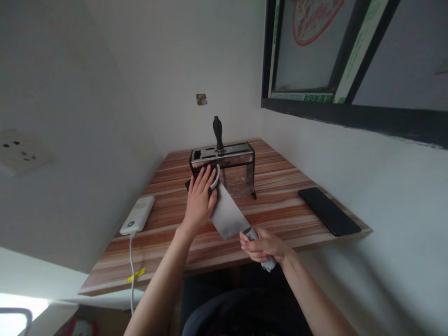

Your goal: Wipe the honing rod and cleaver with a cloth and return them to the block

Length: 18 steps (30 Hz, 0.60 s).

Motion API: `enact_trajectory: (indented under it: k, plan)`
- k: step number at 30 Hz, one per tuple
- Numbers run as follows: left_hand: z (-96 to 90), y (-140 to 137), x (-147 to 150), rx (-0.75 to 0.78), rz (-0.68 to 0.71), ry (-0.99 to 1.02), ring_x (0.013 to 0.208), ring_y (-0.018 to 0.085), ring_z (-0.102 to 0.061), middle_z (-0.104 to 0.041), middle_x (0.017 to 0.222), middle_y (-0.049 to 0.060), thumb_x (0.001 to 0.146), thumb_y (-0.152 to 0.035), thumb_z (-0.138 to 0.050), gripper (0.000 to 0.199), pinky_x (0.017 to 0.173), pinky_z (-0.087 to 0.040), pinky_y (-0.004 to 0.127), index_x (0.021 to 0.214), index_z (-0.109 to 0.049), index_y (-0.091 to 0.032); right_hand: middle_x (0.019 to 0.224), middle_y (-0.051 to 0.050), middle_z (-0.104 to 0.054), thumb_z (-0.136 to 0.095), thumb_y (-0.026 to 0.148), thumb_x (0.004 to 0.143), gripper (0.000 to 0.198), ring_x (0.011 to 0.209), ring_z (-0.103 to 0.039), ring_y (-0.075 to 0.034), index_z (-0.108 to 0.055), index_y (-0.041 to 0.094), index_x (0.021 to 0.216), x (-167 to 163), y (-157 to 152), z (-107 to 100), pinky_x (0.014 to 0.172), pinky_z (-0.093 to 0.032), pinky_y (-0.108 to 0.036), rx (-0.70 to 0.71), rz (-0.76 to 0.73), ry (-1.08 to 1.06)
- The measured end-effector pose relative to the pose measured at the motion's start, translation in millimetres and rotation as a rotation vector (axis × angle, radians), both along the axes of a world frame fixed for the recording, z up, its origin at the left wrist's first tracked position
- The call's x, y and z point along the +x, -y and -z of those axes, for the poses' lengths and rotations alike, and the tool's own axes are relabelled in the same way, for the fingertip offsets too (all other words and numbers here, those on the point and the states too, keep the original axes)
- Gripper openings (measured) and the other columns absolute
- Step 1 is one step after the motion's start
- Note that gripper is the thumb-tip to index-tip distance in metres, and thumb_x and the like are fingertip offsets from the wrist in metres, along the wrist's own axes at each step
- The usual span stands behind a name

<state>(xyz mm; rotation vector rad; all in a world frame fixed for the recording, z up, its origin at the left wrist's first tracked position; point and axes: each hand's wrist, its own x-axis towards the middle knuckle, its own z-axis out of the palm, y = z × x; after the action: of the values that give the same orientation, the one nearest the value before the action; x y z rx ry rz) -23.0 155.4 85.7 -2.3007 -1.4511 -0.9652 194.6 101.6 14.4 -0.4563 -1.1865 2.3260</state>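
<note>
A cleaver [228,211] with a broad metal blade slants across the front of the wooden table. My right hand [262,245] is wrapped around its handle, which has a pale, crinkled covering. Farther up, my left hand [202,193] lies with fingers stretched out beside the blade's far end. Under and beside those fingers shows a dark thing with a curved white edge [216,176]; most of it is hidden, and I cannot tell its kind. Just behind stands a knife block [241,161] with a slotted metal top and clear sides. A black handle [217,133] rises upright from it.
On the right of the wood-grained table [280,172] lies a black phone [329,211]. A white power bank [138,214] with a cable is at the left edge, near yellow tape [136,274]. Walls border the table, with a dark-framed window [315,51] above right.
</note>
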Motion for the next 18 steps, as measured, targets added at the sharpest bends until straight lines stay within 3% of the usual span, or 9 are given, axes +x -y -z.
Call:
enact_trajectory:
  k: [7,18]
  plan:
    - [13.7,18.3,6.8,-0.012,0.001,-0.038,0.147,0.023,-0.012,-0.027,0.157,0.009,0.095,-0.021,-0.034,0.056,0.118,-0.012,0.051,0.15,-0.026,-0.02,0.046,0.014,-0.038,-0.079,0.023,0.07,0.037,0.029,-0.022,0.002,-0.042,0.019,0.073,0.2,-0.5,2.7,0.03,-0.017,-0.012,-0.015,-0.027,-0.023]
    - [52.5,72.6,33.7,-0.131,0.176,-0.195,0.147,0.024,-0.012,-0.026,0.157,0.007,0.092,-0.02,-0.04,0.061,0.118,-0.006,0.046,0.151,-0.024,-0.019,0.041,0.014,-0.04,-0.08,0.025,0.067,0.037,0.028,-0.023,0.001,-0.044,0.019,0.074,-0.6,-1.8,4.4,0.029,-0.021,-0.011,-0.022,0.038,-0.009]
